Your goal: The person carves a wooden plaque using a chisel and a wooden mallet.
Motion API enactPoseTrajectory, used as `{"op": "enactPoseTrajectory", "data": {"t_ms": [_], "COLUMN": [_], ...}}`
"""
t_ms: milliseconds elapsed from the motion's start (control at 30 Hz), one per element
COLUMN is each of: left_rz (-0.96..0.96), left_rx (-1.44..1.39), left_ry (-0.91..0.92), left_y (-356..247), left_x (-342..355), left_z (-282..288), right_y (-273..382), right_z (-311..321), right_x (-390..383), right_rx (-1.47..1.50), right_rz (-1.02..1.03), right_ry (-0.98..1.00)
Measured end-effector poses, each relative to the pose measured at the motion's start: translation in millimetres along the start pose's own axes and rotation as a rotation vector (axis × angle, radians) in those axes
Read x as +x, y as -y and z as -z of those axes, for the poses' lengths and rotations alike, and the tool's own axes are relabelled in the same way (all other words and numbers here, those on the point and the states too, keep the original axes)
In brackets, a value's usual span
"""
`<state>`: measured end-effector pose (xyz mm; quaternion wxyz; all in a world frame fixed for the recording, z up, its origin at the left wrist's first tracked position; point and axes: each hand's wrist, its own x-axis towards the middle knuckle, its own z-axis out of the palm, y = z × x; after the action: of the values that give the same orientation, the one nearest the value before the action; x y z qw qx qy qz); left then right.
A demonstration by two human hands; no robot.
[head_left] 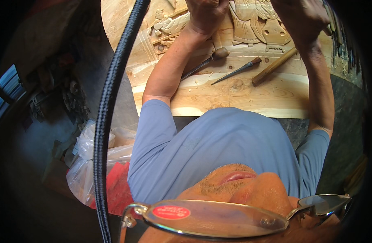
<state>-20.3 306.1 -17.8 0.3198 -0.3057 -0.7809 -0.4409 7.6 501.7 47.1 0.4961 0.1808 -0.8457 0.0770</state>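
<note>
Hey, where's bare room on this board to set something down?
Along the near edge of the board: a plain strip between the shirt and three tools, running from the left forearm to the right forearm. A few chips lie nearer the tools. Beyond, it's crowded: tools mid-board, then the carving, left hand and right hand.

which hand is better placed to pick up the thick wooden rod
The right hand, probably: one end of the wooden rod lies near the right wrist, while the left hand is farther away. What either holds is unclear.
</note>
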Motion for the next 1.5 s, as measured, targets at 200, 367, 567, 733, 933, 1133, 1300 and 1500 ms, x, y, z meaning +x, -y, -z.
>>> {"op": "enactPoseTrajectory", "data": {"t_ms": [200,367,567,733,933,1133,1300,1500], "left_rz": [0.129,0.213,0.269,0.286,0.307,0.354,0.435,0.46], "left_rx": [0.036,-0.174,-0.213,-0.224,-0.254,-0.329,-0.465,-0.511], "left_ry": [-0.035,-0.07,-0.091,-0.088,-0.076,-0.067,-0.059,-0.045], "left_y": [14,9,11,10,10,15,21,22], "left_x": [-16,-10,-19,-23,-26,-24,-21,-20], "left_z": [42,22,38,42,41,38,29,24], "right_y": [19,-8,-58,-56,-50,-50,-52,-59], "right_z": [-30,33,35,46,52,44,47,53], "right_x": [7,20,-13,-7,-1,-3,-5,-12], "right_rx": [0.099,0.406,0.463,0.588,0.529,0.561,0.48,0.202], "right_rz": [0.059,-0.197,-0.431,-0.535,-0.559,-0.529,-0.533,-0.382], "right_ry": [-0.049,-0.034,-0.19,-0.306,-0.311,-0.293,-0.233,-0.022]}}
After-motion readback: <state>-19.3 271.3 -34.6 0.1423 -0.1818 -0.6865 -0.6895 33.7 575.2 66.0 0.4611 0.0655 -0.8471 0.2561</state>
